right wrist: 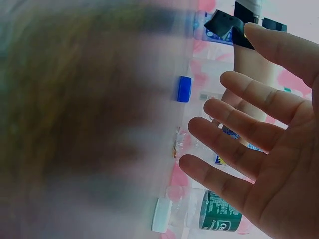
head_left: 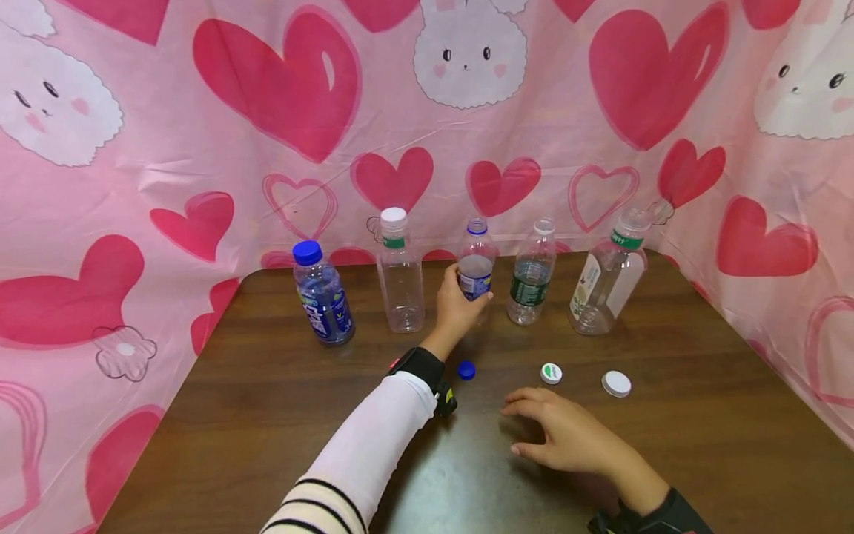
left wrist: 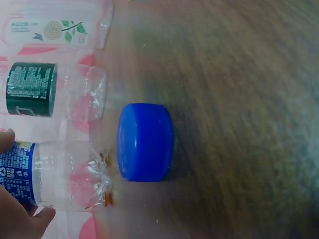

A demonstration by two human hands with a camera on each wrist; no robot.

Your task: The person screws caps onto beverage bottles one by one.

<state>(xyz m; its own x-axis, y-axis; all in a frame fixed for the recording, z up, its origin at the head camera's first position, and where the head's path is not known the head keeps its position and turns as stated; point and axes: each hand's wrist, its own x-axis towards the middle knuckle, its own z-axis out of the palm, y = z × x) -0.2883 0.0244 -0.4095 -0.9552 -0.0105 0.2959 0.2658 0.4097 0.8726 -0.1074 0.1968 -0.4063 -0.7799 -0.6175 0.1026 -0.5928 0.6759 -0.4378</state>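
My left hand (head_left: 460, 305) grips a clear plastic bottle (head_left: 476, 261) with a blue label and a blue neck ring. Its mouth is uncapped. In the left wrist view, fingers and thumb lie on opposite sides of this upright bottle (left wrist: 70, 172); whether its base touches the table I cannot tell. A blue bottle cap (head_left: 466, 370) lies on the table nearer than that hand. My right hand (head_left: 567, 434) hovers over the table with relaxed, spread fingers, holding nothing. Just beyond it lie a white cap with a green print (head_left: 551, 373) and a larger white cap (head_left: 617, 383).
On the wooden table (head_left: 267, 415), a blue-capped bottle (head_left: 325, 308) and a white-capped square bottle (head_left: 403, 285) stand to the left. An uncapped green-labelled bottle (head_left: 531, 278) and a wide uncapped bottle (head_left: 607, 278) stand to the right. A pink heart-patterned cloth (head_left: 373, 89) hangs behind.
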